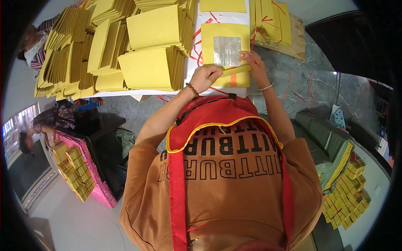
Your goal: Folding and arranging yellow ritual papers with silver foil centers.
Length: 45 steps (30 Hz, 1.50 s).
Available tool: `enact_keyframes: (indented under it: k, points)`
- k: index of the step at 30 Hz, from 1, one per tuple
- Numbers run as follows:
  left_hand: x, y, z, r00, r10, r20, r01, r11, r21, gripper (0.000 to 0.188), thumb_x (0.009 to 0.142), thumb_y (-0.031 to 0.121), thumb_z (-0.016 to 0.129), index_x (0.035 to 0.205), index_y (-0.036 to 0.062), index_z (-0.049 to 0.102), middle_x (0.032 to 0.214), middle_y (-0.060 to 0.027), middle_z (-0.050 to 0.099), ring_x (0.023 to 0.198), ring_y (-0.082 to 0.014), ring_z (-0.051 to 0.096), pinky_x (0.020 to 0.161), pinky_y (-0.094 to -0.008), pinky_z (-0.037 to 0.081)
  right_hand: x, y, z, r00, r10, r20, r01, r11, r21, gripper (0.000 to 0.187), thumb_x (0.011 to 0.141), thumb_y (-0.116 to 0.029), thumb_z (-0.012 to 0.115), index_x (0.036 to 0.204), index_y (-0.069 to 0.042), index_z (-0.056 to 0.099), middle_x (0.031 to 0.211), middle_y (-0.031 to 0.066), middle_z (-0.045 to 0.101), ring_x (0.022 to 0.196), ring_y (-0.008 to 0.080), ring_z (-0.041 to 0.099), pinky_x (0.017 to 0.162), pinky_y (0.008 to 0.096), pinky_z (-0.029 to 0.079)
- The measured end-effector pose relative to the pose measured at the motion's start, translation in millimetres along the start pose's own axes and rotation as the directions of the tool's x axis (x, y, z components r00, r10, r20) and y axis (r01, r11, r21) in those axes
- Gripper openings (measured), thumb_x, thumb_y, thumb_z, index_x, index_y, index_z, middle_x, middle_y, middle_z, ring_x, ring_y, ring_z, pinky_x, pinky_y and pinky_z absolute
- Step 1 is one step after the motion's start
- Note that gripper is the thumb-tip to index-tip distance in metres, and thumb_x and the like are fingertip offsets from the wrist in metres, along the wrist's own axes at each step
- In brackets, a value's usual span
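A narrow yellow strip (pixel 235 70) is pinched between the two hands: its left end is held in the closed fingers of the left hand (pixel 205 78), and its right end is pressed down under the fingertips of the right hand (pixel 252 62). The strip is laid slightly tilted across the lower edge of a silver foil square (pixel 227 50), which is set in the middle of a yellow paper sheet (pixel 209 37). That sheet is rested on top of a white wrapped bundle (pixel 197 58) marked with red lines, directly in front of the person. A beaded bracelet (pixel 192 89) is worn on the left wrist and a thin pale bangle (pixel 266 87) on the right. Just left of the bundle, many stacks of yellow paper (pixel 146 67) are spread over the work surface, overlapping one another. Behind and to the right, further yellow packs tied with red string (pixel 270 19) are set on a wooden board (pixel 298 42). A grey marbled surface (pixel 301 79) with loose red strings is seen at the right. Lower down, small tied yellow bundles are piled at the left beside a pink cloth (pixel 98 180) and at the right by a green cloth (pixel 331 167). An orange shirt and red straps are seen at the bottom.
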State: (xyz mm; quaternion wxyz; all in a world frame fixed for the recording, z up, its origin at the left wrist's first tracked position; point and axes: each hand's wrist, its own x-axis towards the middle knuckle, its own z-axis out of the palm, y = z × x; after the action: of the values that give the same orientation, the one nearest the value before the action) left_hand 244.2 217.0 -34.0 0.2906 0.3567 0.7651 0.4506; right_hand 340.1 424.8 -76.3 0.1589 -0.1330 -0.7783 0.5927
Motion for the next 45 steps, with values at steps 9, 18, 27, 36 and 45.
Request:
enact_keyframes:
  k: [9,18,27,36,45]
  points:
    - [8,-5,-2,0.995,-0.102,0.019,0.104,0.990,-0.100,0.021,0.081,0.020,0.056,0.084,-0.0005,0.062,0.065,-0.0041,0.057,0.058,-0.0089,0.050,0.054,-0.0254,0.041,-3,13,-9,0.997,0.043,0.068,-0.042,0.999,-0.014,0.026,0.089,-0.020,0.043,0.098,-0.004,0.061,0.112,0.0062,0.055,0.114,0.0217,0.040,0.098,0.0324,0.027]
    - [21,-4,-6,0.959,-0.254,0.127,0.283,0.877,-0.389,0.015,0.082,0.015,0.056,0.090,0.0023,0.059,0.071,0.0034,0.054,0.060,-0.0030,0.047,0.052,-0.0196,0.038,-7,0,-19,0.965,-0.005,0.262,0.034,0.994,-0.105,0.039,0.080,-0.015,0.056,0.118,-0.006,0.051,0.127,0.0049,0.044,0.124,0.0225,0.029,0.103,0.0349,0.021]
    - [3,-5,-14,0.961,0.197,-0.194,-0.180,0.978,0.103,0.035,0.072,0.008,0.063,0.107,0.0071,0.054,0.104,-0.0134,0.055,0.102,-0.0290,0.048,0.087,-0.0349,0.038,-7,-35,-13,0.988,0.154,0.022,-0.155,0.971,0.183,0.042,0.078,-0.008,0.057,0.120,-0.009,0.049,0.131,0.0046,0.041,0.129,0.0204,0.022,0.103,0.0336,0.020]
    - [-38,2,-14,0.998,-0.060,-0.024,0.062,0.993,0.096,0.026,0.086,0.018,0.048,0.106,0.0027,0.053,0.086,-0.0197,0.057,0.078,-0.0319,0.058,0.069,-0.0374,0.045,-51,-48,-34,0.910,0.183,0.371,-0.229,0.970,0.083,0.035,0.073,-0.010,0.066,0.105,-0.005,0.056,0.124,0.0104,0.047,0.122,0.0218,0.035,0.097,0.0335,0.030]
    - [2,-7,-5,0.961,-0.196,-0.195,0.215,0.973,0.081,0.031,0.084,0.029,0.050,0.098,0.0010,0.054,0.064,-0.0195,0.058,0.061,-0.0346,0.058,0.055,-0.0418,0.044,-36,-43,-4,0.936,0.352,-0.013,-0.346,0.926,0.149,0.038,0.080,-0.018,0.056,0.114,-0.002,0.049,0.102,0.0098,0.058,0.087,0.0207,0.057,0.079,0.0313,0.044]
